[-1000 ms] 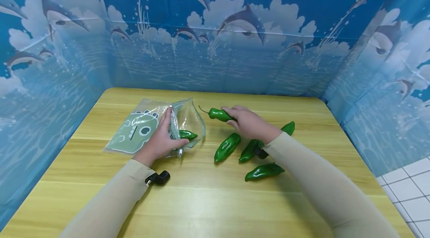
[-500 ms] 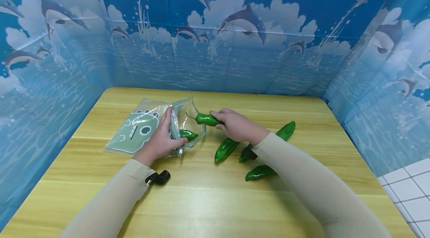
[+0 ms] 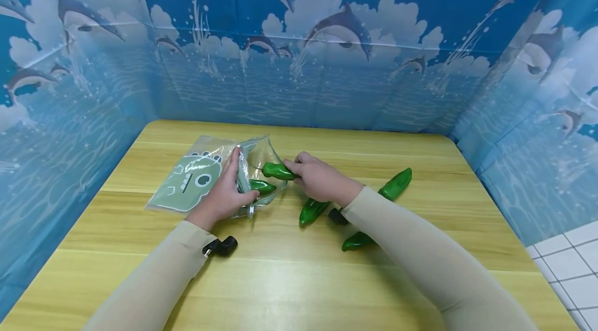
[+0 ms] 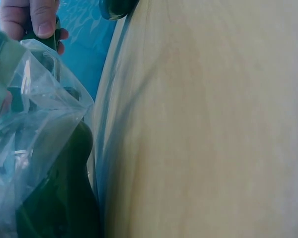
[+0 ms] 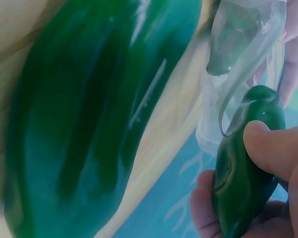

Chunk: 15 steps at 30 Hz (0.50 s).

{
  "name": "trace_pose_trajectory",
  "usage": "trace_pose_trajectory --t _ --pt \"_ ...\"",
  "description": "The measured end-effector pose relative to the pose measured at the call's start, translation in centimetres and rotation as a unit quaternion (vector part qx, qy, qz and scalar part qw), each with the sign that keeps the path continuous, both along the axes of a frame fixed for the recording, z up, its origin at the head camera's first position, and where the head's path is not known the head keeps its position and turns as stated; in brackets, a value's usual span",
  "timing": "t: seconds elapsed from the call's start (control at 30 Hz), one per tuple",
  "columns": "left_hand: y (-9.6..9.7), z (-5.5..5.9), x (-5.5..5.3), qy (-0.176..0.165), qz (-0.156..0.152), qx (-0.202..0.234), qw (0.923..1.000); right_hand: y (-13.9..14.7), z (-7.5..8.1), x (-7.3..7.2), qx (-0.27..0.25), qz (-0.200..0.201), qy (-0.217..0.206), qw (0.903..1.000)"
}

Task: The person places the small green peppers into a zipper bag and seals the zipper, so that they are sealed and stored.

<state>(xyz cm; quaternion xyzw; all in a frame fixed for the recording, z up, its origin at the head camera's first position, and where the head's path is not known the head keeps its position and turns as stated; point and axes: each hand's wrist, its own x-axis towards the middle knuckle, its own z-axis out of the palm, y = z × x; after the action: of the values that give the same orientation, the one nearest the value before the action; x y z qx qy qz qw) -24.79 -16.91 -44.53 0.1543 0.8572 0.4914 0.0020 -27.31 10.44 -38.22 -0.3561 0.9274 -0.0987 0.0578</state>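
Note:
A clear zip bag printed with a green cartoon dinosaur lies on the left of the table. My left hand grips it near the mouth, thumb at the near side and fingers at the far side, so the mouth gapes to the right. One green pepper shows inside the mouth, also as a dark green pepper behind film in the left wrist view. Between thumb and fingers, my right hand holds another green pepper, its stem end within the bag's mouth. The right wrist view shows this pinched pepper.
Several loose peppers lie right of the bag: one pepper under my right hand, another pepper behind the forearm, and a nearer pepper partly hidden by the sleeve. A dolphin-print curtain rises behind the wooden table.
My right hand has moved left with its pepper, from beside the bag to its mouth, and the stem end has entered. The left hand and bag have stayed put.

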Motion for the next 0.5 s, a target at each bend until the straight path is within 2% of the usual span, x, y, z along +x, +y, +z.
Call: trace_pose_trajectory --t 0.33,0.4,0.5 --pt "0.0 0.2 0.2 -0.010 0.001 -0.002 1.0000 -1.5 -0.4 0.3 0.016 0.022 0.084 0.9961" --pt "0.0 0.3 0.2 -0.010 0.000 -0.002 0.9999 -1.8 -0.4 0.3 0.025 0.027 0.088 0.9954" --pt "0.1 0.3 0.2 -0.008 -0.001 -0.002 1.0000 -2.1 -0.6 0.3 0.037 0.035 0.073 0.9960"
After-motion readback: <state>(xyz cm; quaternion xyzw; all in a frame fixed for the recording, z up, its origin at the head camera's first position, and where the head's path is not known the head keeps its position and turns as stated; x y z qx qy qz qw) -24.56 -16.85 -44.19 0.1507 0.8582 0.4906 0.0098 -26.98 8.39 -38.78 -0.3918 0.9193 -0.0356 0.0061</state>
